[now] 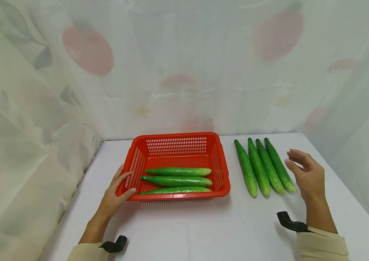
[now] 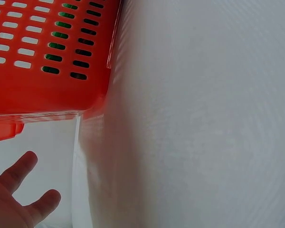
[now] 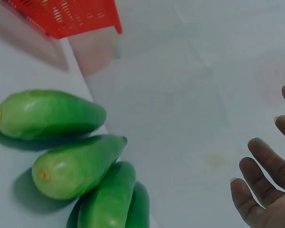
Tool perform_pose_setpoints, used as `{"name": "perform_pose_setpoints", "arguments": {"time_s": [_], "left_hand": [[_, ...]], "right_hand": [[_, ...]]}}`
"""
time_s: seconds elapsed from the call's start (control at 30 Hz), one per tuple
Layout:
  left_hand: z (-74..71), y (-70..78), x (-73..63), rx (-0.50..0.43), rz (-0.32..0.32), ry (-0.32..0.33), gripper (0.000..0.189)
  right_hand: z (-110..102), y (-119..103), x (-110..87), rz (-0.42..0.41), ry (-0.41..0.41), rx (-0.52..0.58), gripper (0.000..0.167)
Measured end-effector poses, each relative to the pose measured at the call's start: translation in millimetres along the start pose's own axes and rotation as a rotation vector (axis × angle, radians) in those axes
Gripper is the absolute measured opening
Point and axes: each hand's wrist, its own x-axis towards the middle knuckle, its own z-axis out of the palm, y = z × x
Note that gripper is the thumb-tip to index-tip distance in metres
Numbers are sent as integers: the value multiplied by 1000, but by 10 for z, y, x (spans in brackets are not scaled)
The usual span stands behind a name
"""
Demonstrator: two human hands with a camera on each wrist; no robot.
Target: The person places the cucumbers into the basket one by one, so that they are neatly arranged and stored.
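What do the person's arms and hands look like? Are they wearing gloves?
No gloves: the left hand and right hand are bare. The left sleeve and right sleeve are pale beige. A bent black piece, like a little elbow pipe, sticks out by the left wrist and another by the right.

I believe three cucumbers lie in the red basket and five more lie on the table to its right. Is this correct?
Not quite: four cucumbers, not five, lie on the table to the right of the red basket, as the head view shows. Three cucumbers do lie inside it.
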Motion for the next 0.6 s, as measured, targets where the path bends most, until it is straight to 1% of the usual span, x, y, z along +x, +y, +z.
{"name": "perform_pose_setpoints", "arguments": {"time_s": [0.13,0.23,0.37,0.47,0.6], "left_hand": [[-1,3,2,-3,-2,1,57],[1,3,0,-9,1,3,56],[7,6,-5,-23,2,-3,56],[4,20,-6,-34,1,-8,56],[-1,43,-5,-32,3,-7,57]], "right_hand": [[-35,110,3,28,8,-42,38],[-50,185,0,45,7,-50,39],[-71,316,-12,99,5,-69,40],[-92,479,-7,125,4,-94,40],[-136,766,13,116,-9,-128,42]]}}
